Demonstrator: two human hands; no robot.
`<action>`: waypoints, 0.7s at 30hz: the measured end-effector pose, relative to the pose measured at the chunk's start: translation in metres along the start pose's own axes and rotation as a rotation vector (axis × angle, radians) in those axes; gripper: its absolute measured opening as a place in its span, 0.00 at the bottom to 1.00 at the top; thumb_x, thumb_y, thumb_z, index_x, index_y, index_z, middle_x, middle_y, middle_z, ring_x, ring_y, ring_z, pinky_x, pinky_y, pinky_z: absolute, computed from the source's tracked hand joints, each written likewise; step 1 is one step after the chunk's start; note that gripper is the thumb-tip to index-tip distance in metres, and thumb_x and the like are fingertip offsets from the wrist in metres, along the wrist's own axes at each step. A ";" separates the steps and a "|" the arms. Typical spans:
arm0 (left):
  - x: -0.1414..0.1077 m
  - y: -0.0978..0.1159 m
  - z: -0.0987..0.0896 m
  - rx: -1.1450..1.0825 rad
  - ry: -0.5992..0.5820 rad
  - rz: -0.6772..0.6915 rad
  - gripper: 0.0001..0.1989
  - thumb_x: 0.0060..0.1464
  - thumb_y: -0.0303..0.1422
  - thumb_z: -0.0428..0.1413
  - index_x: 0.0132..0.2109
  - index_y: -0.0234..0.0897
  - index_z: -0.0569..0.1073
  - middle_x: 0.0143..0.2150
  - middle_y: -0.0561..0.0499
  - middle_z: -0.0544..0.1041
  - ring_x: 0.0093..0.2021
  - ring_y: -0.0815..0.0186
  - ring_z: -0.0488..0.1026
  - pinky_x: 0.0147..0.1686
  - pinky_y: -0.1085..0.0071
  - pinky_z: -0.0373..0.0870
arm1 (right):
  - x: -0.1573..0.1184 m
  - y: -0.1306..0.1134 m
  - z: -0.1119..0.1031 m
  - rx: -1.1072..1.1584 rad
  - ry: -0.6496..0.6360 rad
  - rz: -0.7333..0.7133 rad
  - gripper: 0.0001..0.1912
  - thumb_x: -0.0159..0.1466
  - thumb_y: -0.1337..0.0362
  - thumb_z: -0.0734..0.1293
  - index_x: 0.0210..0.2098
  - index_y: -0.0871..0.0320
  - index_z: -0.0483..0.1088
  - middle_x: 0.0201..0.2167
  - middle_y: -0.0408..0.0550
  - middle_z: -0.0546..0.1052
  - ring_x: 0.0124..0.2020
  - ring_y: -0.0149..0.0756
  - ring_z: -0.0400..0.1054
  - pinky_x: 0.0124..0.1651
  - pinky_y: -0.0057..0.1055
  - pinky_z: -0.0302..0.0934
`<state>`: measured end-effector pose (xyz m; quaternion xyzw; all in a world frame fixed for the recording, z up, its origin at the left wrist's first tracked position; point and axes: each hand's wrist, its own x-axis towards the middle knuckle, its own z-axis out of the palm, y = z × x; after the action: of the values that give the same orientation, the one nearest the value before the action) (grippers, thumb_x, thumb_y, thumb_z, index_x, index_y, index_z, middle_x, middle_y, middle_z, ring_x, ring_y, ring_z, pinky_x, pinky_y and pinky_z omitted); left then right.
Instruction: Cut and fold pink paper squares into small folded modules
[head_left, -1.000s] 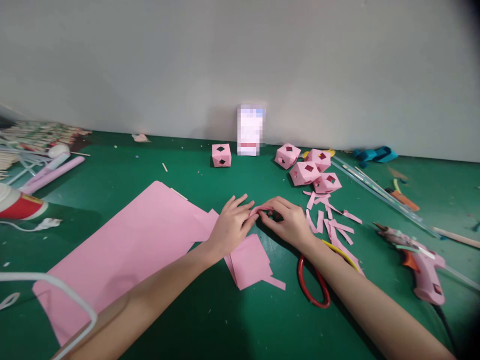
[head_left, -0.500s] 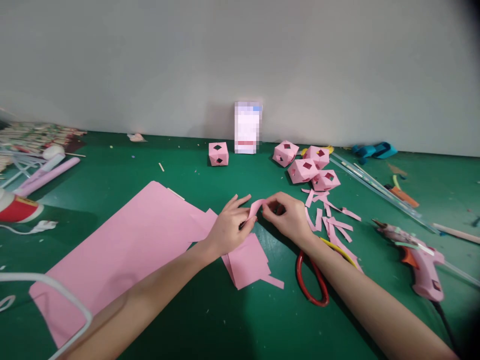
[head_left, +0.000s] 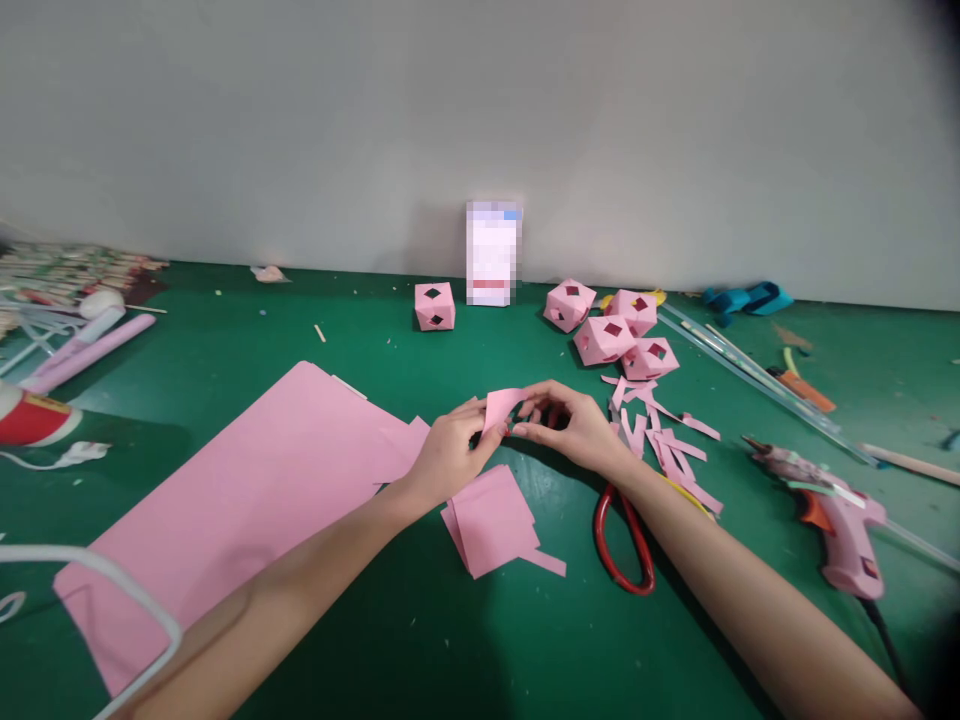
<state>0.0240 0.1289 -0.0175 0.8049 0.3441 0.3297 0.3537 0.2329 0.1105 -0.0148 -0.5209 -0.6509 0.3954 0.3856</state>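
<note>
A small piece of pink paper (head_left: 501, 403) is pinched in my left hand (head_left: 455, 447), its thumb in front and fingers behind. My right hand (head_left: 568, 424) has its curled fingertips at the paper's right end, thumb just below; its fingers are partly hidden. Under my hands lies a small stack of pink paper squares (head_left: 495, 525), with a narrow strip sticking out at its lower right. Scissors with a red handle (head_left: 625, 550) lie beneath my right wrist, mostly covered by it.
Folded pink paper shapes (head_left: 604, 341) with diamond holes stand at the back right, another shape (head_left: 435, 307) at back centre. Paper strips (head_left: 671, 440) and a pink glue gun (head_left: 840, 520) lie right. Large pink sheets (head_left: 247, 510) lie left. A blurred upright screen (head_left: 492, 255) leans on the wall.
The pink paper in my hands has turned and shows a wider face. My left fingers have drawn together behind it, and my right hand has shifted slightly left.
</note>
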 end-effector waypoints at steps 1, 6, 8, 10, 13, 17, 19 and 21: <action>0.000 0.000 0.000 -0.004 -0.008 -0.002 0.12 0.65 0.30 0.51 0.42 0.38 0.80 0.56 0.44 0.79 0.57 0.58 0.76 0.60 0.55 0.70 | 0.000 -0.001 0.000 0.002 -0.014 0.014 0.19 0.56 0.51 0.76 0.39 0.56 0.74 0.32 0.44 0.79 0.30 0.33 0.70 0.32 0.30 0.62; -0.001 -0.003 0.001 -0.008 -0.029 -0.020 0.12 0.66 0.33 0.51 0.44 0.38 0.80 0.54 0.45 0.80 0.62 0.57 0.72 0.65 0.52 0.64 | 0.000 0.000 0.000 0.024 0.006 0.014 0.16 0.58 0.50 0.75 0.34 0.57 0.75 0.26 0.41 0.75 0.25 0.30 0.65 0.28 0.28 0.59; -0.001 -0.004 0.002 0.003 -0.038 -0.014 0.12 0.66 0.34 0.51 0.44 0.39 0.80 0.50 0.46 0.82 0.63 0.56 0.71 0.66 0.51 0.63 | -0.001 0.002 0.001 -0.034 -0.011 -0.007 0.15 0.60 0.51 0.73 0.34 0.57 0.76 0.25 0.41 0.75 0.25 0.30 0.65 0.28 0.27 0.57; -0.002 -0.005 0.002 0.019 -0.059 0.008 0.12 0.66 0.34 0.52 0.43 0.39 0.80 0.47 0.47 0.84 0.64 0.56 0.71 0.66 0.49 0.62 | -0.002 0.004 0.001 -0.098 -0.035 -0.030 0.14 0.62 0.52 0.72 0.33 0.57 0.77 0.25 0.42 0.76 0.26 0.31 0.65 0.29 0.27 0.57; -0.002 -0.005 0.002 0.042 -0.090 0.042 0.12 0.66 0.33 0.52 0.40 0.40 0.80 0.45 0.48 0.84 0.64 0.56 0.70 0.66 0.48 0.61 | -0.003 0.006 0.002 -0.161 -0.045 -0.071 0.15 0.63 0.52 0.70 0.31 0.58 0.77 0.25 0.42 0.76 0.26 0.31 0.65 0.29 0.27 0.56; -0.001 -0.004 0.001 0.047 -0.115 0.065 0.11 0.64 0.30 0.53 0.43 0.41 0.80 0.53 0.48 0.81 0.66 0.56 0.68 0.67 0.48 0.60 | -0.002 0.005 0.004 -0.237 -0.012 -0.087 0.14 0.62 0.55 0.70 0.26 0.58 0.73 0.22 0.41 0.73 0.24 0.30 0.63 0.28 0.27 0.55; -0.001 -0.003 0.000 0.031 -0.117 0.071 0.10 0.63 0.30 0.53 0.41 0.41 0.81 0.54 0.47 0.81 0.65 0.57 0.69 0.67 0.49 0.60 | -0.001 0.004 0.004 -0.262 0.007 -0.079 0.13 0.61 0.57 0.69 0.24 0.58 0.72 0.21 0.40 0.72 0.24 0.29 0.62 0.27 0.27 0.54; -0.001 -0.002 -0.001 0.012 -0.108 0.072 0.10 0.63 0.29 0.54 0.38 0.40 0.80 0.53 0.47 0.81 0.61 0.57 0.72 0.66 0.49 0.61 | 0.000 0.004 0.005 -0.245 0.036 -0.063 0.11 0.60 0.58 0.69 0.25 0.58 0.72 0.21 0.40 0.72 0.23 0.29 0.63 0.27 0.27 0.55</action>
<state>0.0225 0.1298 -0.0189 0.8354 0.2973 0.2964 0.3548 0.2297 0.1101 -0.0207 -0.5503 -0.7035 0.2912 0.3428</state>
